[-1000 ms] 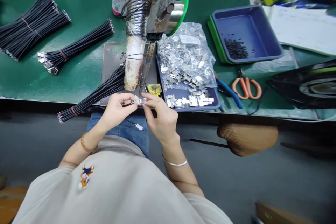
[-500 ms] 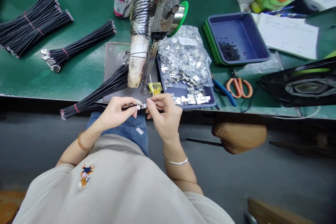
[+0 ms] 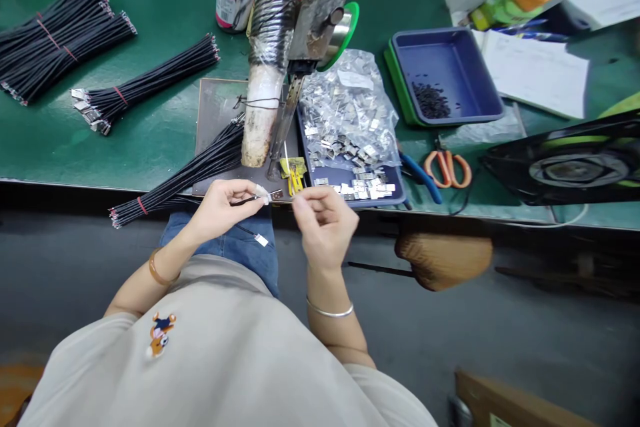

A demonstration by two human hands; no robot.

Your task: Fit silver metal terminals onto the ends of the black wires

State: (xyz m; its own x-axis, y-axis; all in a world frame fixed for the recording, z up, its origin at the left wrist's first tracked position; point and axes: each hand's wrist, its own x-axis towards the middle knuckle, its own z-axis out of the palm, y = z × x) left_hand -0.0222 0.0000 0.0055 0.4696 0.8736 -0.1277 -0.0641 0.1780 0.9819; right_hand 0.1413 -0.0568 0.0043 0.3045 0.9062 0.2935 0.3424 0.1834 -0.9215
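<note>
My left hand [image 3: 223, 210] pinches a thin black cable [image 3: 244, 201] near its end, in front of the bench edge. A small metal tip sticks out beyond those fingers. The cable's other end seems to hang below, with a silver connector [image 3: 261, 239] over my lap. My right hand [image 3: 327, 223] is a little to the right, thumb and forefinger pressed together; whatever they hold is too small to make out. Beside it, loose silver connectors [image 3: 367, 188] lie in a blue tray [image 3: 400, 199]. A bundle of black cables [image 3: 195, 173] rests left of my left hand.
A taped hose [image 3: 259, 113] and metal arm [image 3: 315, 13] come down over a dark board [image 3: 213, 107]. Right of them are a bag of connectors [image 3: 345, 100], pliers [image 3: 423, 177], orange-handled scissors [image 3: 447, 168], and a blue bin [image 3: 480, 80]. More cable bundles [image 3: 150, 77] lie left.
My right hand has drawn back to the right, away from the cable end, leaving a gap between the hands. The left hand still pinches the cable. The view has shifted slightly.
</note>
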